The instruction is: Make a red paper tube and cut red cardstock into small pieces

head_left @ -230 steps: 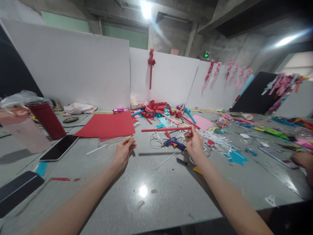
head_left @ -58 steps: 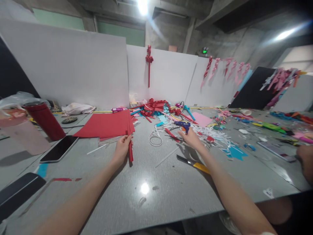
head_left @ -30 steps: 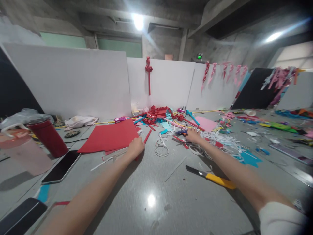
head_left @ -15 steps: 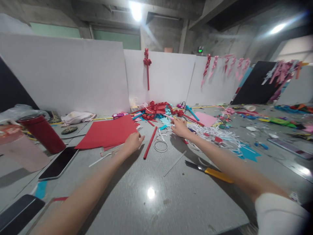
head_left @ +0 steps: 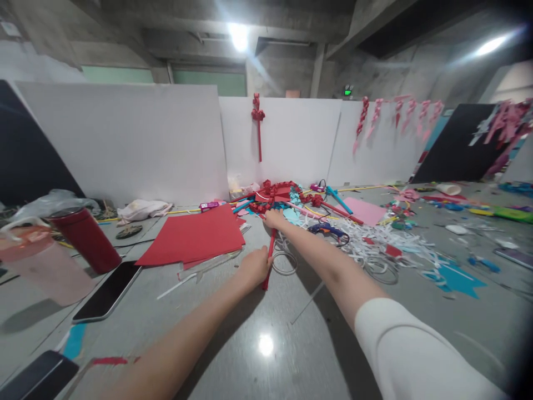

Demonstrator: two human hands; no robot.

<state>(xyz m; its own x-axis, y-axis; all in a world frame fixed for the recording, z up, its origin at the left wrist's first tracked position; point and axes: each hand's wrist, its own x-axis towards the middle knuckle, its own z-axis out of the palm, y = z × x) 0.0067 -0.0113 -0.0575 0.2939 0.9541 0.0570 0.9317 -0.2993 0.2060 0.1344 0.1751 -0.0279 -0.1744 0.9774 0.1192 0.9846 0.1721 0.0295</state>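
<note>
A thin red rod (head_left: 272, 244), seemingly rolled paper, lies lengthwise in front of me on the grey table. My left hand (head_left: 255, 266) is closed on its lower part, fingers wrapped around it from the left. At its far end my right hand (head_left: 275, 219) has its fingers curled over the rod; the fingertips are partly hidden. A white wire ring (head_left: 285, 263) lies just right of the rod. Red paper sheets (head_left: 195, 233) lie to the left of my hands. Red and light-blue folded paper chains (head_left: 283, 191) are heaped just beyond my right hand.
White paper strips (head_left: 383, 236) and blue-handled scissors (head_left: 331, 230) lie right. At left stand a red tumbler (head_left: 87, 239) and a pink jug (head_left: 45, 261), near a phone (head_left: 107, 291). White panels (head_left: 287, 130) rise behind, with a red paper ornament (head_left: 258, 119) hanging.
Both hands have closed in on the red rod: the left moved right onto its lower part, the right moved left to its far end. The rod's near end has swung right. The view has shifted slightly.
</note>
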